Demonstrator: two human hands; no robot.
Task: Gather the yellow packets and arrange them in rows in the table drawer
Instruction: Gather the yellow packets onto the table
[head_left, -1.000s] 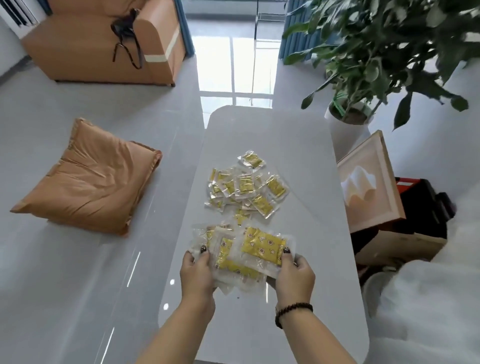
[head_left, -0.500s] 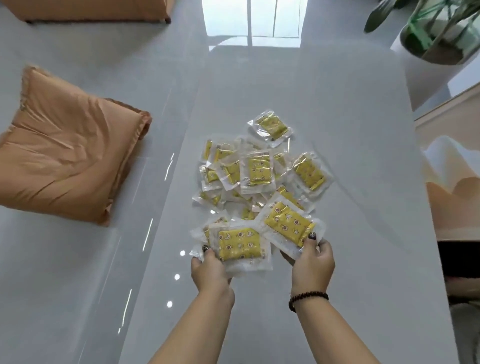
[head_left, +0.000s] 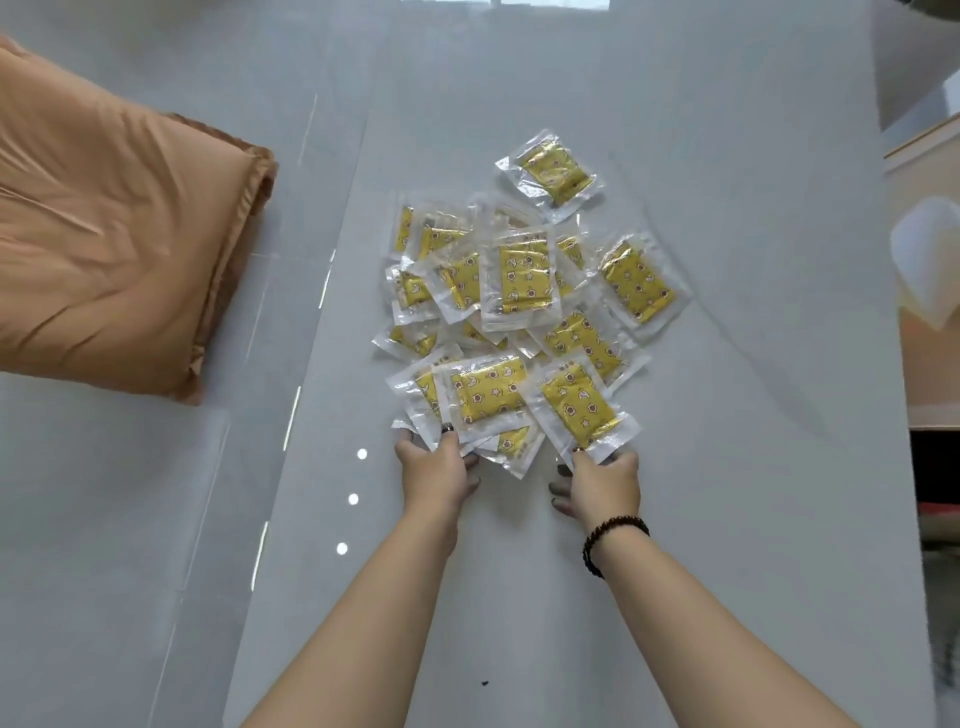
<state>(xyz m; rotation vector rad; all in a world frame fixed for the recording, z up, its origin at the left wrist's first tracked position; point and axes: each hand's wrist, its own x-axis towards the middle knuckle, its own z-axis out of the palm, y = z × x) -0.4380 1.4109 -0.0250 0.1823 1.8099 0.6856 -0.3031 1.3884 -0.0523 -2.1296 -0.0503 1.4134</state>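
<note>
While both hands work the pile's near edge:
Packets (head_left: 521, 270): yellow, starred, clear-wrapped, heaped beyond both hands.
Left hand (head_left: 435, 470): pinching several.
Right hand (head_left: 602, 483): pinching one.

Your yellow packets (head_left: 522, 273) sit in clear, glossy plastic wrappers on the smooth, matt grey table (head_left: 727, 467); left of it, the wrinkled tan cloth cushion (head_left: 114, 223).
</note>
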